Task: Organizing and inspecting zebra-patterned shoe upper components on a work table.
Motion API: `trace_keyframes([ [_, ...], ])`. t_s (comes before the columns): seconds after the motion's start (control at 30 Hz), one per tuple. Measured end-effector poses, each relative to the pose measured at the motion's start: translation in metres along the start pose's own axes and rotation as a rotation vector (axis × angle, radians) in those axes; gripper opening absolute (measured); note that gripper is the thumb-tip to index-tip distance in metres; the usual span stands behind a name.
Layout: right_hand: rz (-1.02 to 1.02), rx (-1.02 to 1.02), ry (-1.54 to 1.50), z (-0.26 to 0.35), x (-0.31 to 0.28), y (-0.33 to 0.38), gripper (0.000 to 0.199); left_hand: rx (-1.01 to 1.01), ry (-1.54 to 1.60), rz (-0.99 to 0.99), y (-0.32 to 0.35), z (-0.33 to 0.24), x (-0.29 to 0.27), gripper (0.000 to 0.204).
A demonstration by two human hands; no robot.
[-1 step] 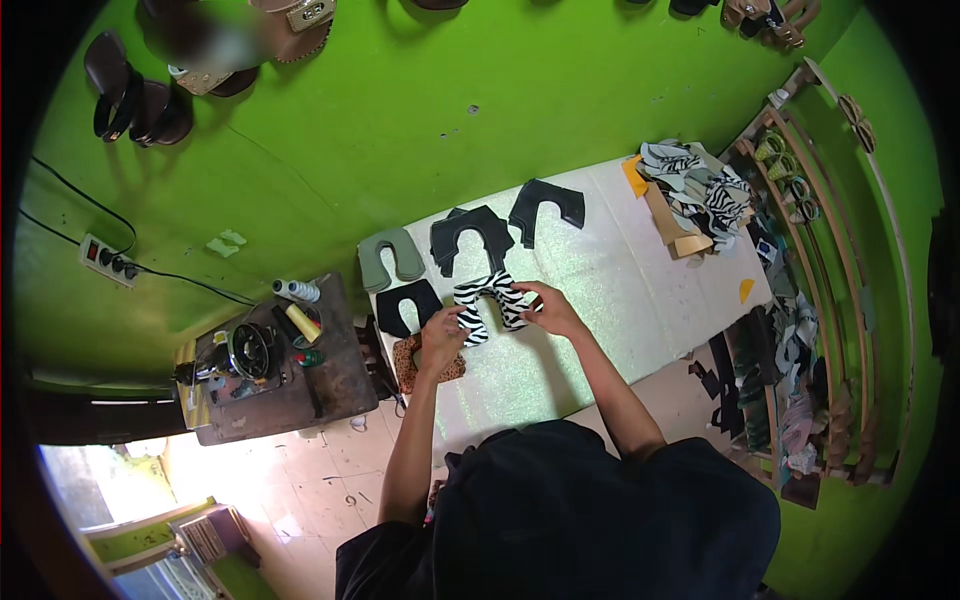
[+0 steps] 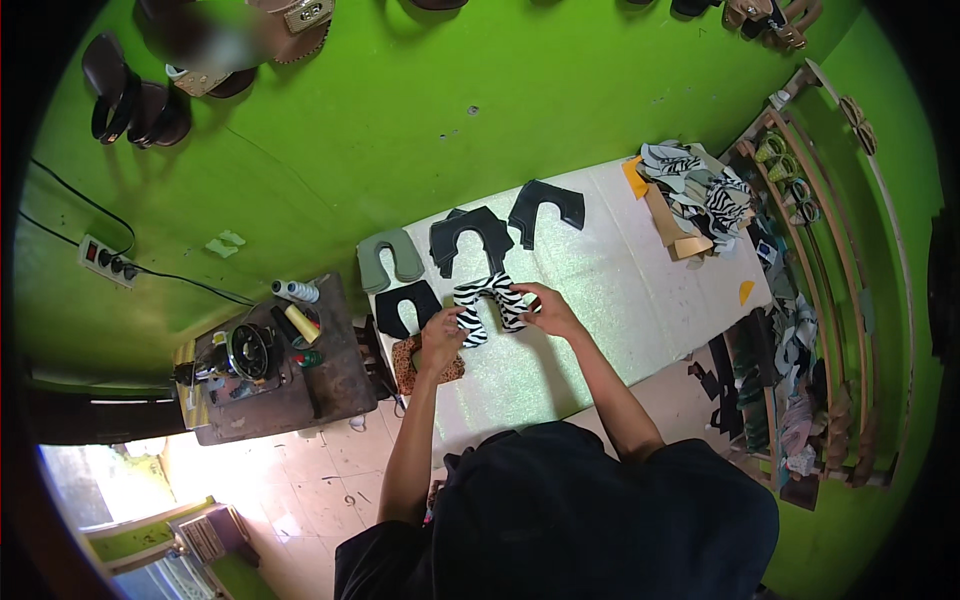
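A zebra-print U-shaped piece is held over the white-covered table, its two legs pointing toward me. My left hand pinches its left leg, while the fingers of my right hand close on the right leg. Partly under my left hand lies a leopard-print piece. To the left are a black U-shaped piece and, beyond it, grey-green pieces. Farther back rest a stack of dark U-shaped pieces and another dark stack.
Fabric scraps heap around a cardboard box at the table's far right. A sewing machine and thread cones occupy a low table at left. A wooden rack with sandals stands right; a power strip hangs on the green wall.
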State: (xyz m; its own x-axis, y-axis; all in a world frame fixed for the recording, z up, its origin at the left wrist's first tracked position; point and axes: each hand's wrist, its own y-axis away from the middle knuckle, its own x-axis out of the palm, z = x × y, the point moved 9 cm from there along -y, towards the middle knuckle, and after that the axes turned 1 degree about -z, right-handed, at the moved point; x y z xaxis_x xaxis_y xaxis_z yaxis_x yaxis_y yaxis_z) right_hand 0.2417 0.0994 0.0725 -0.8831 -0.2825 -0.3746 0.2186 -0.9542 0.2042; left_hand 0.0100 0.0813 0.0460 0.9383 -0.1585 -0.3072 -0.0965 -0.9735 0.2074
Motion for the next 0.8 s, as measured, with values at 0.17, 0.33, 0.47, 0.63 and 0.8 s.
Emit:
trace_keyframes([
  [0.17,0.021,0.032,-0.027,-0.031,0.012,-0.019,0.066,-0.042,-0.055,-0.044,-0.018,0.030,0.007,0.043],
  [0.33,0.011,0.044,0.020,-0.051,0.017,-0.031,0.062,-0.006,-0.153,-0.066,-0.029,0.038,0.019,0.046],
  [0.47,0.014,0.066,0.059,-0.072,0.025,-0.037,0.060,-0.028,-0.181,-0.088,-0.031,0.049,0.021,0.047],
  [0.63,-0.064,-0.021,0.125,-0.078,0.030,-0.037,0.060,-0.012,-0.312,-0.029,-0.027,0.045,0.031,0.051],
  [0.8,-0.044,0.004,0.214,-0.067,0.033,-0.033,0.062,0.013,-0.388,-0.085,-0.024,0.050,0.031,0.052],
])
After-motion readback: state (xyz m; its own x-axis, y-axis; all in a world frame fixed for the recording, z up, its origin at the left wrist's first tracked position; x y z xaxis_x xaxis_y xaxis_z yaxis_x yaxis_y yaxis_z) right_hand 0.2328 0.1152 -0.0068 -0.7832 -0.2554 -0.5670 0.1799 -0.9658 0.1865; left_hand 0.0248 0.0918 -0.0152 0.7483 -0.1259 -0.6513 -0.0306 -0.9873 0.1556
